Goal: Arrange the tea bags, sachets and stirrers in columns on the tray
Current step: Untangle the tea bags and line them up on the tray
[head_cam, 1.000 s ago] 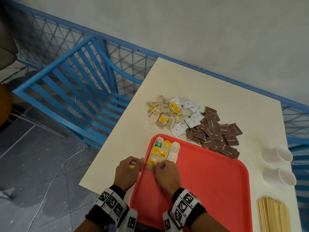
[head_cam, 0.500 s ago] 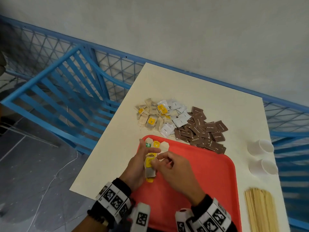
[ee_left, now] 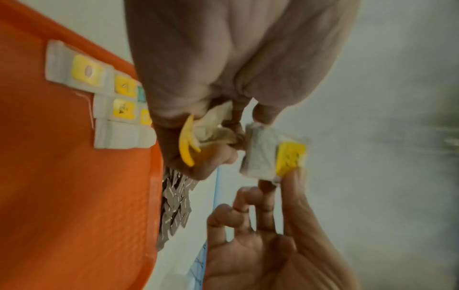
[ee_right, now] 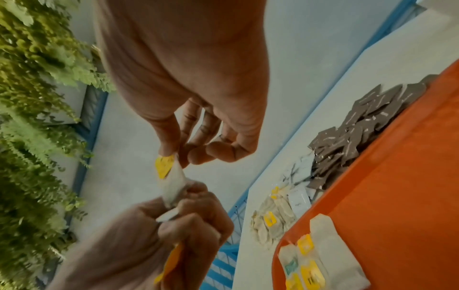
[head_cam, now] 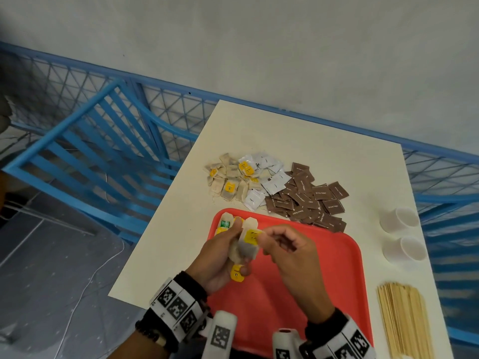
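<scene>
Above the red tray [head_cam: 311, 281], my left hand [head_cam: 233, 246] grips a small bunch of tea bags [ee_left: 213, 133]. A yellow tag [head_cam: 236, 273] hangs below its fingers. My right hand [head_cam: 262, 236] pinches the yellow tag [ee_left: 290, 155] of one tea bag [head_cam: 247, 248], whose lower end still sits in the left hand's grip. Several tea bags [head_cam: 226, 224] lie in short columns in the tray's far left corner. Loose tea bags [head_cam: 228, 183], white sachets [head_cam: 270, 177] and brown sachets [head_cam: 311, 200] are piled on the table behind the tray. Wooden stirrers [head_cam: 404, 320] lie right of the tray.
Two white paper cups [head_cam: 400, 218] [head_cam: 407, 251] stand at the table's right edge, above the stirrers. A blue metal fence [head_cam: 103, 141] runs behind and to the left of the cream table [head_cam: 298, 141]. The tray's right and near parts are bare red.
Both hands have lifted off the tea bags on the tray. The left hand now holds a bunch in the air, and the right hand has pinched one bag's tag and drawn it upward.
</scene>
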The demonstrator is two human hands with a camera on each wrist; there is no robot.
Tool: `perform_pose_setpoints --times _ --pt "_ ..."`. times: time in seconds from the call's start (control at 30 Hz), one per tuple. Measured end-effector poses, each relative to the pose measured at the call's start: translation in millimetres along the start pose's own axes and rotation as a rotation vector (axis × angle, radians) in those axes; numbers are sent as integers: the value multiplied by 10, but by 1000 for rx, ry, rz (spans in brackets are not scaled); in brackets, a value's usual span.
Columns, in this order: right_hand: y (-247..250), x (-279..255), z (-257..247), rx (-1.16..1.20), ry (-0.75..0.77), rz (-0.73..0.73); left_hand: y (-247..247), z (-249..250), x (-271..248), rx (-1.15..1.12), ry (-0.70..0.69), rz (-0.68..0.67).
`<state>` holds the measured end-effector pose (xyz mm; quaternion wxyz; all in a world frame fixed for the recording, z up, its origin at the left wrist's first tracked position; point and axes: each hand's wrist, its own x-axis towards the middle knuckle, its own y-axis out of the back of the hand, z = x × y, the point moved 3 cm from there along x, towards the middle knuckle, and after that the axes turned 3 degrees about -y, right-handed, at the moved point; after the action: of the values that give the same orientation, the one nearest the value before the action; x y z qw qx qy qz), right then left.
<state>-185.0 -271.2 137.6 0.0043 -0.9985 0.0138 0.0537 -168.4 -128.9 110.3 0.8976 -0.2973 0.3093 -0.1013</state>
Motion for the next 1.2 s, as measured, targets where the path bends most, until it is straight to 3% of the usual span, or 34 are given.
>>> perform_pose_setpoints --times 0.13,0.23,0.3,0.43,0.6,0.83,0.97,1.03,1.13,1.2 --pt "98 30 -176 -58 109 32 43 24 4 189 -22 97" --pt "178 78 -210 -170 140 65 58 234 -34 553 -311 180" --pt "210 94 -247 -201 167 68 -42 404 -106 727 -531 119" --pt "202 91 -315 -168 207 43 -232 519 -157 793 -681 26" --pt "164 83 -212 -258 134 -56 -184 594 -137 698 -664 94" --pt "11 101 -166 -197 142 -13 -135 628 -157 722 -591 78" --pt "-28 184 -77 -163 58 -44 -6 613 -112 750 -522 90" --pt "-9 239 154 -166 -50 -59 158 579 -49 763 -493 177" --pt "-4 288 705 -282 -277 -36 595 427 61 1084 -435 406" --pt "-57 293 1083 -430 -373 -26 883 212 138 1325 -312 442"
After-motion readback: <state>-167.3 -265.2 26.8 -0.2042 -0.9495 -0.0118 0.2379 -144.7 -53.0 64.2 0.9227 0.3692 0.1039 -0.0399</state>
